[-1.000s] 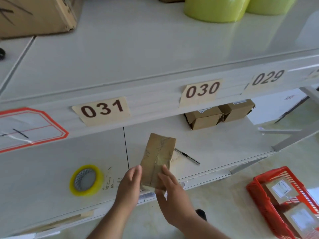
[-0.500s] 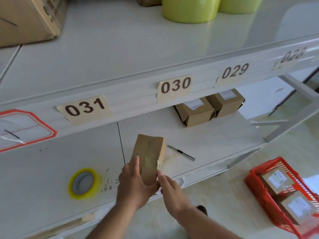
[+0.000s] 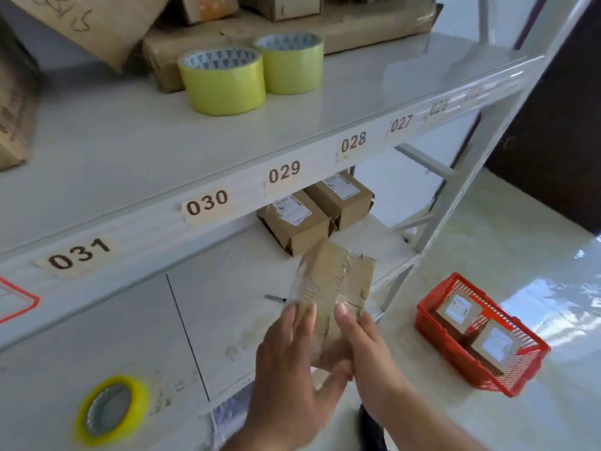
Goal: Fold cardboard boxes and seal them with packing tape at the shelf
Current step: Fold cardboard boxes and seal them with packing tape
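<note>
Both hands grip the flattened cardboard box (image 3: 335,288) by its near end, left hand (image 3: 289,369) and right hand (image 3: 364,349) pinching it above the lower shelf (image 3: 227,288). To open it squarely, I would press opposite creases, yellow tape roll (image 3: 112,410) ready at left.

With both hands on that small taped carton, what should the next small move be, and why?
Probably press the loose tape flat along the carton. Both the left hand and right hand hold its near end above the lower shelf, and its far edge looks ragged, with wrinkled tape.
</note>
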### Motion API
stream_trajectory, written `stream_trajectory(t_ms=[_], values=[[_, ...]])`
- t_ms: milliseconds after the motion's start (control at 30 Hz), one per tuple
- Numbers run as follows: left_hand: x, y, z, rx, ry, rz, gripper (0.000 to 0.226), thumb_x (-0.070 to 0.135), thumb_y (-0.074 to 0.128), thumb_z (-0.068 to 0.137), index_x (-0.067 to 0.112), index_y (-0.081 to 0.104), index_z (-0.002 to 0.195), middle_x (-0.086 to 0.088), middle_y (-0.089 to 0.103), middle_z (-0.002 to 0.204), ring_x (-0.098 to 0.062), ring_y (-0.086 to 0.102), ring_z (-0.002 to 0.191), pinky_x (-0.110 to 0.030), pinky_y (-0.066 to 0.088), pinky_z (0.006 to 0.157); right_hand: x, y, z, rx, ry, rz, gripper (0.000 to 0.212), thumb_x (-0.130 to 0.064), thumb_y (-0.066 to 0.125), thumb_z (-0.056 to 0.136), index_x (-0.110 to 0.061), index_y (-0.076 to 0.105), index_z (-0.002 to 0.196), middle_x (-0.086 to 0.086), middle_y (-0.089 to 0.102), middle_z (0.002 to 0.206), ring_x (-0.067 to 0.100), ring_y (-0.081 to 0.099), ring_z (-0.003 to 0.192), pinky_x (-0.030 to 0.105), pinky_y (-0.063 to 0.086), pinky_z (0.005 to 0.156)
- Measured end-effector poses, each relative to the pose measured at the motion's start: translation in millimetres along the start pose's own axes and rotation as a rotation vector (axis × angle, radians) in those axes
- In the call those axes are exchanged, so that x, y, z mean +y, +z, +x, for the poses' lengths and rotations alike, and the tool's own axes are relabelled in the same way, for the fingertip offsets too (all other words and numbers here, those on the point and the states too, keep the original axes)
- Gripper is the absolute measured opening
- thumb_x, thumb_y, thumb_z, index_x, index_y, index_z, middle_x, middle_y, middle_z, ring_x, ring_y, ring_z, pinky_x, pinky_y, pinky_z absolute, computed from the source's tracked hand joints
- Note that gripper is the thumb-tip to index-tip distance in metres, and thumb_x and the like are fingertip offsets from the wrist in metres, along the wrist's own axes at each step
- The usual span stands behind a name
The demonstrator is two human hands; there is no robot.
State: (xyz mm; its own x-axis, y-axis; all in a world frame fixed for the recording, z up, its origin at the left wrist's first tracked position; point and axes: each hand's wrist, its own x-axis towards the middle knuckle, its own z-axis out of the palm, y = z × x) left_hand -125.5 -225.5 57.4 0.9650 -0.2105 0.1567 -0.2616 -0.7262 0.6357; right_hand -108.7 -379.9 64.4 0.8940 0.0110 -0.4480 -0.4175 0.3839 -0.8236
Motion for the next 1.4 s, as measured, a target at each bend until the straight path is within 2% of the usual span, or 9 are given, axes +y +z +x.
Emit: stream_trajectory(t_ms=[100,200,333,433,600,733,933,1167,1400], values=[[27,7,16,-0.088,0.347,-0.155,0.047,0.034,0.049,0.104,0.032,0.049,0.151,0.023,0.044,0.155,-0.002,0.044,0.140,-0.033,0.049,0.107,-15,-47,-12,0.078,0.017,0.229,0.062,-0.049,0.068,0.091,-0.011,0.061,0.139,0.021,0.070,0.130,0.040,0.068,0.119,0.056,0.055,0.100],[61,12,48,-0.298,0.488,-0.200,0.044,0.030,0.050,0.105,0.039,0.047,0.149,0.026,0.048,0.150,0.004,0.042,0.139,-0.031,0.046,0.111,-24,-88,-29,0.079,0.020,0.369,0.058,-0.052,0.046,0.095,-0.013,0.072,0.131,0.022,0.069,0.131,0.038,0.069,0.118,0.049,0.060,0.091],[105,42,85,-0.340,0.198,-0.099,0.118,0.083,0.068,0.071,0.042,0.001,0.160,0.024,0.002,0.169,0.001,0.003,0.155,-0.041,0.011,0.129,-37,-133,-41,0.108,-0.081,0.420,0.057,-0.049,0.032,0.100,-0.022,0.077,0.122,0.021,0.067,0.135,0.038,0.066,0.124,0.046,0.060,0.093],[141,67,111,-0.566,-0.176,-0.272,0.146,0.078,0.085,0.053,0.047,-0.010,0.159,0.023,0.021,0.161,-0.001,0.023,0.148,-0.039,0.025,0.126,-49,-171,-39,0.202,-0.149,0.443,0.053,-0.047,0.034,0.098,-0.027,0.081,0.113,0.017,0.071,0.130,0.035,0.069,0.120,0.047,0.059,0.098],[177,132,135,-0.689,-0.237,-0.699,0.072,0.024,0.078,0.092,0.055,0.041,0.146,0.022,0.067,0.132,0.000,0.064,0.120,-0.023,0.056,0.094,-65,-248,-28,0.355,-0.222,0.402,0.048,-0.046,0.035,0.104,-0.032,0.080,0.114,0.009,0.074,0.127,0.027,0.072,0.115,0.040,0.062,0.088],[194,191,151,-0.676,-0.276,-0.750,0.082,0.034,0.075,0.081,0.063,0.035,0.147,0.022,0.065,0.136,-0.004,0.063,0.124,-0.033,0.053,0.101,-61,-318,-9,0.514,-0.140,0.203,0.053,-0.067,0.059,0.097,-0.042,0.055,0.144,-0.002,0.068,0.137,0.019,0.069,0.119,0.049,0.057,0.099],[225,280,173,-0.753,-0.322,-0.618,0.084,0.035,0.078,0.085,0.060,0.033,0.151,0.029,0.063,0.135,0.003,0.060,0.125,-0.037,0.046,0.112,-78,-380,-8,0.603,-0.050,0.131,0.047,-0.040,0.031,0.113,-0.046,0.078,0.107,-0.018,0.078,0.106,-0.002,0.072,0.096,0.022,0.057,0.080],[251,380,216,-0.890,-0.249,-0.405,0.080,0.025,0.073,0.093,0.056,0.029,0.152,0.024,0.042,0.143,0.012,0.046,0.123,-0.020,0.040,0.102,-57,-451,30,0.760,0.126,0.110,0.050,-0.066,0.038,0.095,-0.046,0.063,0.133,-0.012,0.072,0.125,0.016,0.067,0.119,0.052,0.054,0.104],[238,501,290,-0.980,-0.354,-0.340,0.046,0.018,0.070,0.096,0.032,0.044,0.132,0.018,0.066,0.115,0.006,0.064,0.100,-0.006,0.049,0.068,-45,-532,120,0.996,0.219,0.095,0.025,-0.039,0.046,0.110,-0.031,0.061,0.128,-0.010,0.068,0.122,0.010,0.064,0.110,0.037,0.055,0.092]])
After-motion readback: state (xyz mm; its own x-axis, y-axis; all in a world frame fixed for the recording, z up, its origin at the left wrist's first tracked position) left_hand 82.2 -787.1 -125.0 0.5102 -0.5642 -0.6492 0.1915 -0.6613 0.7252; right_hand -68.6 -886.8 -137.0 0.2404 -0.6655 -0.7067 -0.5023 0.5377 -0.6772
